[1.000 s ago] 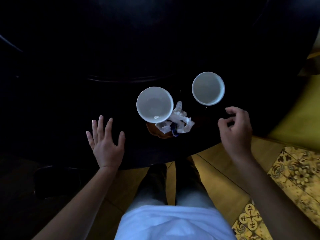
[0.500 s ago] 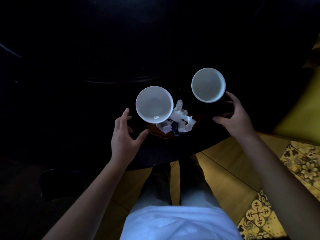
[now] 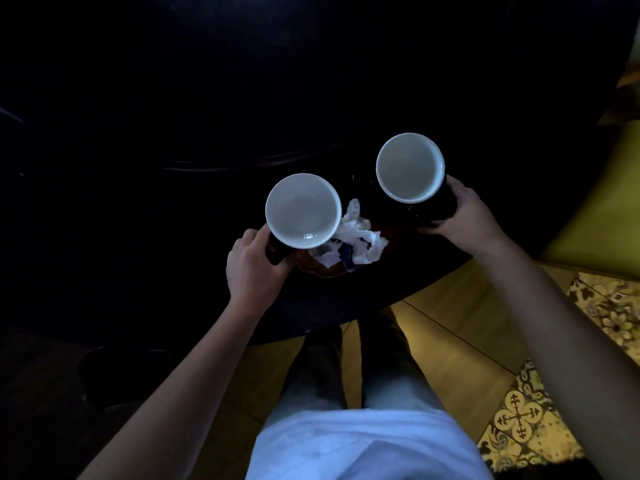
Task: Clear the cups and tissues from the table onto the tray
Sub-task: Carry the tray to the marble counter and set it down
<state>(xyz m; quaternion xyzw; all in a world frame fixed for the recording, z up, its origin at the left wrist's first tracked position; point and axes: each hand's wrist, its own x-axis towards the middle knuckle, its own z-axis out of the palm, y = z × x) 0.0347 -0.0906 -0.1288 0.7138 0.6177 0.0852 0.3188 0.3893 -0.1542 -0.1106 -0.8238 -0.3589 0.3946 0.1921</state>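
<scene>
Two cups, dark outside and white inside, stand near the front edge of a dark round table (image 3: 346,306). My left hand (image 3: 254,268) grips the left cup (image 3: 303,211) by its dark side. My right hand (image 3: 464,216) grips the right cup (image 3: 410,167) around its dark wall. Between the cups lies a crumpled white tissue (image 3: 360,240) with a dark blue scrap, partly on a small brown saucer (image 3: 325,270). No tray can be made out in the dark.
A faint curved rim (image 3: 249,162) of something round shows on the table behind the cups. The rest of the tabletop is too dark to read. Yellow floor and patterned tiles (image 3: 519,414) lie to the right, with my legs below the table edge.
Both hands moved in from the table's front edge and closed around the cups, the left on the left cup, the right on the right cup.
</scene>
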